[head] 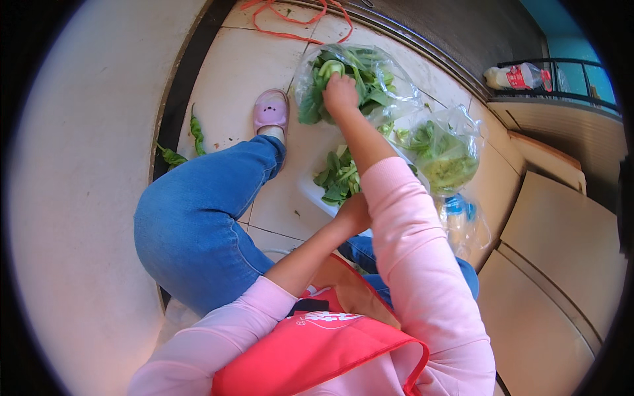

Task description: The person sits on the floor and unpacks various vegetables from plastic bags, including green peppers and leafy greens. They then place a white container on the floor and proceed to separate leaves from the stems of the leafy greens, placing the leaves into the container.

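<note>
My right hand (342, 93) reaches into a clear plastic bag (403, 94) of leafy greens on the tiled floor. Its fingers are closed on the pale green base of a bok choy (331, 68). Closer to my body, my left hand (353, 214) is at the near edge of a white plastic tray (317, 194). My right forearm and sleeve cover part of that hand, so its fingers and anything in them are hidden. Cut or separated green leaves (339, 175) lie in the tray, which is also partly behind my right arm.
Right of the tray are a plastic bag of greens (448, 158) and another clear bag with a blue-topped item (460, 210). Green peppers (196, 131) lie left of my slippered foot (271, 111). Red plastic cord (297, 35) lies beyond. A bottle (517, 77) rests on a rack at right.
</note>
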The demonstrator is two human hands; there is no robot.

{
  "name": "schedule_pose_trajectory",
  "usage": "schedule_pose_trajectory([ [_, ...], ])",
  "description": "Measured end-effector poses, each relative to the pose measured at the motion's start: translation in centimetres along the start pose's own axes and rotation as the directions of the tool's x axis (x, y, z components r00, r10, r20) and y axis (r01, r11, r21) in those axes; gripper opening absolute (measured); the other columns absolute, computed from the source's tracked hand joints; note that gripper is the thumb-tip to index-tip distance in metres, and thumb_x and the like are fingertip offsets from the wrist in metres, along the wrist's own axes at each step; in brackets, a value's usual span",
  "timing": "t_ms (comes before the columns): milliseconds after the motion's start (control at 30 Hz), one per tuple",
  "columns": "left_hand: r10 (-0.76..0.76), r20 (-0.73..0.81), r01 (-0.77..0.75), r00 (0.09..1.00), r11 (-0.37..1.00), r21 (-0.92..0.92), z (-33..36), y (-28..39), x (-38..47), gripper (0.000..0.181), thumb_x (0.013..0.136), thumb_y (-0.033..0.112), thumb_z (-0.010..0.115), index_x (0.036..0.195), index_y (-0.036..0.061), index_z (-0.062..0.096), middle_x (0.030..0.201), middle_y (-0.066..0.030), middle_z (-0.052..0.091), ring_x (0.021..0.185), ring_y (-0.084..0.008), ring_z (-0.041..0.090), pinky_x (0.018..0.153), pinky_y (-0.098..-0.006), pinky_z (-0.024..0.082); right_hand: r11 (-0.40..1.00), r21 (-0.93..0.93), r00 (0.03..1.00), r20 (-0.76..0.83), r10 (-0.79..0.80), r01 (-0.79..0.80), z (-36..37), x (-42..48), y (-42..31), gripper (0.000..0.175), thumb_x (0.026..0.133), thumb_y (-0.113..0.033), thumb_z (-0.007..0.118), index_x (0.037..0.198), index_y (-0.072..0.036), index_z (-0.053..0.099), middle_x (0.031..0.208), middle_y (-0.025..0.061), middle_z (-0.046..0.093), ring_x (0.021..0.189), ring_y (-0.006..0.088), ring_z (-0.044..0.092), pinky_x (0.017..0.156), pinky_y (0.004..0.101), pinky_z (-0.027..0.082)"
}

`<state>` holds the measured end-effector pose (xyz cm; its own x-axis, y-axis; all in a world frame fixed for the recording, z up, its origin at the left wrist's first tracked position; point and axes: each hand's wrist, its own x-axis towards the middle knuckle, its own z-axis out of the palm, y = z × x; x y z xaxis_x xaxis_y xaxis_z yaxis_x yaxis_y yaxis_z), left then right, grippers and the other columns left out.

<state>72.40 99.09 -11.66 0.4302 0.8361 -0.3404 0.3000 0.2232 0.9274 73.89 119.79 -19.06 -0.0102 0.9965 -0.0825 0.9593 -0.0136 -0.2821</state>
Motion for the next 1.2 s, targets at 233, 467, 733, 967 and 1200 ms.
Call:
schedule_pose_trajectory([
  [233,-0.204,-0.351,0.043,0.914,0.908,-0.417,-2.4,3.5,1.0,0.02,0.086,0.014,0.043,0.1,0.0026,0.05,0.084,-0.008,0.057,0.072,-0.0142,0.051,0.07,-0.0262,0.041,0.922,0.382,0.955,0.25,-0.158,0.053,-7.3,0.9,4.7,0.036,0.071,-0.016,0.055,0.105,-0.003,0.056,0.089,0.0176,0.061,0.081,0.0259,0.059,0.074,0.0307,0.045],
  [467,-0.347,-0.456,-0.24,0.82,0.514,-0.823,-4.8,4.0,1.0,0.034,0.09,0.034,0.038,0.11,0.0065,0.041,0.099,-0.0062,0.05,0.092,-0.0129,0.047,0.075,-0.0237,0.037,0.663,0.724,0.877,0.43,-0.217,-0.191,-20.7,-13.3,7.3,0.047,0.076,-0.003,0.054,0.121,-0.006,0.043,0.112,0.0051,0.05,0.101,0.0126,0.047,0.087,0.0263,0.036],
  [733,-0.074,0.049,0.082,0.996,0.567,-0.819,-3.4,5.7,-0.2,0.045,0.084,0.034,0.052,0.117,0.0074,0.038,0.103,-0.006,0.051,0.096,-0.0139,0.049,0.082,-0.0284,0.039,0.51,0.801,0.896,0.428,-0.12,-0.314,-21.9,-16.8,7.4,0.047,0.084,-0.007,0.05,0.126,-0.005,0.031,0.104,0.0078,0.051,0.09,0.0132,0.051,0.078,0.0254,0.041],
  [967,-0.07,0.01,0.059,0.997,0.746,-0.663,-2.9,4.4,0.3,0.053,0.083,0.025,0.056,0.124,0.0024,0.032,0.108,-0.0062,0.049,0.095,-0.0118,0.048,0.081,-0.0249,0.039,0.732,0.654,0.844,0.49,-0.22,-0.189,-19.9,-16.2,9.1,0.043,0.079,-0.02,0.059,0.115,-0.001,0.046,0.073,0.0077,0.058,0.067,0.0118,0.055,0.065,0.0268,0.043],
  [1200,-0.206,0.082,0.183,0.975,0.538,-0.823,-3.1,4.9,0.3,0.051,0.078,0.021,0.062,0.118,0.0042,0.034,0.103,-0.0071,0.05,0.093,-0.0128,0.049,0.078,-0.0263,0.041,0.807,0.588,0.848,0.454,-0.274,-0.054,-18.8,-16.8,8.5,0.041,0.076,-0.016,0.057,0.114,-0.003,0.047,0.079,0.016,0.059,0.073,0.0263,0.057,0.068,0.0335,0.044],
])
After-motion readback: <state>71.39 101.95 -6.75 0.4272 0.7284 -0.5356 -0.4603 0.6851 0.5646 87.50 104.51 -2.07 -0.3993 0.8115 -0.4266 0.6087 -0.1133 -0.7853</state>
